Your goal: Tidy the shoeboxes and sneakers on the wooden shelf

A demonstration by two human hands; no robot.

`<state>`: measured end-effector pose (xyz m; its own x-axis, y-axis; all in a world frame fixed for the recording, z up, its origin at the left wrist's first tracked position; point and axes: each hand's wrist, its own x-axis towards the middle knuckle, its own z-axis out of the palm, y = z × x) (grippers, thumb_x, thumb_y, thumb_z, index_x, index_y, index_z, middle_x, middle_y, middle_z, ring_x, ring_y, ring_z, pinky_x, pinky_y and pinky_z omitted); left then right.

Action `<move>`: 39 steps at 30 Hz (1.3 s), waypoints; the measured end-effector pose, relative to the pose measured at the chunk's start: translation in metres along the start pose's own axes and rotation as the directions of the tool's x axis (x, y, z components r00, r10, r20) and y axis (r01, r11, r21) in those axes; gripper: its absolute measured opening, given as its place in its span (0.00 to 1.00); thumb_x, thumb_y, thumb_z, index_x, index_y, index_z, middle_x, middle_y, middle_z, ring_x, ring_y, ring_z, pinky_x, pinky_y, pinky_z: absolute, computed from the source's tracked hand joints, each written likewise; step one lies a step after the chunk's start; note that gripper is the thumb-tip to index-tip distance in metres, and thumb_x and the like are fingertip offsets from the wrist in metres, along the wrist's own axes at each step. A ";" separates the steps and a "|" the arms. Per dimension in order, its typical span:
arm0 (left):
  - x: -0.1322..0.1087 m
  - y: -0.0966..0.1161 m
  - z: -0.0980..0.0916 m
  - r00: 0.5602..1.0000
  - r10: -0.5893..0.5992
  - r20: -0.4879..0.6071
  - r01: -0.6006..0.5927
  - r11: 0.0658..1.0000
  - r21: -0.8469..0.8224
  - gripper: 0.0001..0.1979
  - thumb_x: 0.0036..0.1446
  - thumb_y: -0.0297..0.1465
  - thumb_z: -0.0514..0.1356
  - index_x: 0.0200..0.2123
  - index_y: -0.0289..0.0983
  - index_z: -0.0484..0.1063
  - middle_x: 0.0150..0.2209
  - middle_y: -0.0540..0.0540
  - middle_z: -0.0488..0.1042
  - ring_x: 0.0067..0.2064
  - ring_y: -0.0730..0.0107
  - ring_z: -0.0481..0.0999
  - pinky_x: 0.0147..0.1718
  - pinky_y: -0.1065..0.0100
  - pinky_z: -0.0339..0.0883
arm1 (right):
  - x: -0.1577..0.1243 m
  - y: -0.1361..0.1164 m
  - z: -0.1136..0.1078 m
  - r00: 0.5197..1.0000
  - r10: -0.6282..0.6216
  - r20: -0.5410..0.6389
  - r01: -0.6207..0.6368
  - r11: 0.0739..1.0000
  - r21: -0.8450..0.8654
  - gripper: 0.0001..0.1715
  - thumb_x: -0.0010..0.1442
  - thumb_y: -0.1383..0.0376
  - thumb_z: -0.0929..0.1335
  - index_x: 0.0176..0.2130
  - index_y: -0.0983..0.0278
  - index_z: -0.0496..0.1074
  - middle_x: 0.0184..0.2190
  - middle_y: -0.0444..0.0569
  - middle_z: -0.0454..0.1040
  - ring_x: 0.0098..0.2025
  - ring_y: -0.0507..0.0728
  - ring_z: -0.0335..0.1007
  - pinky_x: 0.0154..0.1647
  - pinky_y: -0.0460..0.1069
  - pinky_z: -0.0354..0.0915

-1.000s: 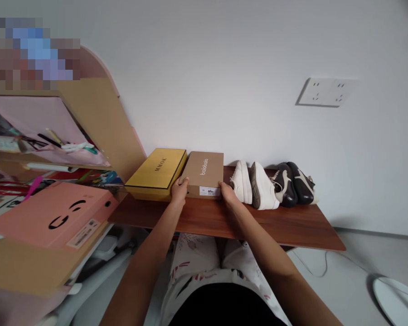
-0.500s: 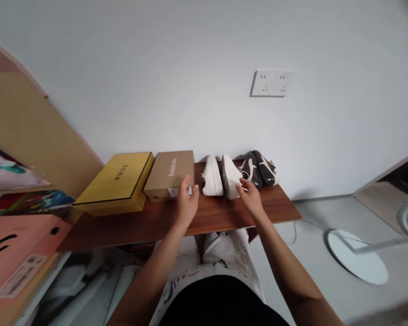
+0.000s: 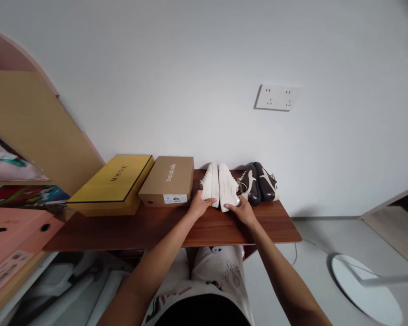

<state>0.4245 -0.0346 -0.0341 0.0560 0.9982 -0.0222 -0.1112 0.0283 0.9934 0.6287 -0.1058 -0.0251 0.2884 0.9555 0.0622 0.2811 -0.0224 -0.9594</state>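
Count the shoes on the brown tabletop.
4: left white shoe at the left hand, right white shoe at the right hand; further right, inner dark shoe and outer dark shoe.

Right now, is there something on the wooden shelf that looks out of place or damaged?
I see no spill or damage. Slightly odd: the white shoes between the left hand and right hand seem tipped onto their sides, laces facing outward, instead of standing flat on their soles.

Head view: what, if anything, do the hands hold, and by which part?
The left hand grips the left white shoe, the right hand the right white shoe, each by its near end.
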 end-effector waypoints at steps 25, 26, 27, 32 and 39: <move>-0.001 0.078 0.039 0.914 0.045 0.404 -0.395 -0.130 0.909 0.23 0.54 0.27 0.68 0.51 0.28 0.68 0.49 0.30 0.74 0.54 0.49 0.75 0.52 0.58 0.65 | 0.040 -0.080 0.017 0.889 -0.043 0.456 0.446 0.307 -0.840 0.22 0.58 0.58 0.74 0.48 0.67 0.70 0.50 0.63 0.77 0.51 0.67 0.75 0.49 0.52 0.63; -0.001 0.077 0.039 0.913 0.041 0.406 -0.398 -0.129 0.908 0.23 0.54 0.27 0.68 0.51 0.27 0.68 0.49 0.30 0.74 0.54 0.49 0.75 0.52 0.58 0.65 | 0.040 -0.081 0.018 0.889 -0.037 0.457 0.445 0.304 -0.842 0.22 0.58 0.59 0.74 0.48 0.67 0.70 0.50 0.63 0.77 0.51 0.67 0.75 0.49 0.52 0.63; -0.001 0.077 0.039 0.913 0.038 0.406 -0.399 -0.126 0.908 0.23 0.53 0.27 0.69 0.51 0.27 0.68 0.49 0.30 0.74 0.54 0.48 0.75 0.52 0.58 0.65 | 0.040 -0.081 0.019 0.889 -0.031 0.458 0.445 0.303 -0.843 0.22 0.58 0.59 0.74 0.48 0.67 0.70 0.49 0.63 0.77 0.51 0.67 0.75 0.49 0.52 0.64; -0.002 0.073 0.036 0.918 0.028 0.396 -0.390 -0.124 0.913 0.22 0.52 0.24 0.68 0.51 0.27 0.69 0.48 0.30 0.74 0.53 0.48 0.75 0.52 0.58 0.66 | 0.042 -0.078 0.022 0.889 -0.011 0.457 0.437 0.311 -0.844 0.23 0.57 0.59 0.75 0.49 0.67 0.70 0.49 0.64 0.77 0.51 0.67 0.75 0.49 0.52 0.64; 0.000 0.064 0.033 0.914 0.056 0.402 -0.392 -0.134 0.910 0.19 0.54 0.25 0.66 0.49 0.29 0.71 0.47 0.31 0.73 0.53 0.48 0.74 0.51 0.56 0.65 | 0.044 -0.070 0.031 0.894 -0.091 0.439 0.444 0.314 -0.839 0.24 0.54 0.61 0.76 0.48 0.68 0.72 0.47 0.63 0.77 0.50 0.66 0.74 0.50 0.52 0.64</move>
<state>0.4506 -0.0350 0.0329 0.4439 0.8924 0.0810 0.8959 -0.4437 -0.0215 0.5940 -0.0528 0.0359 -0.1693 0.9853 0.0219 0.9845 0.1701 -0.0430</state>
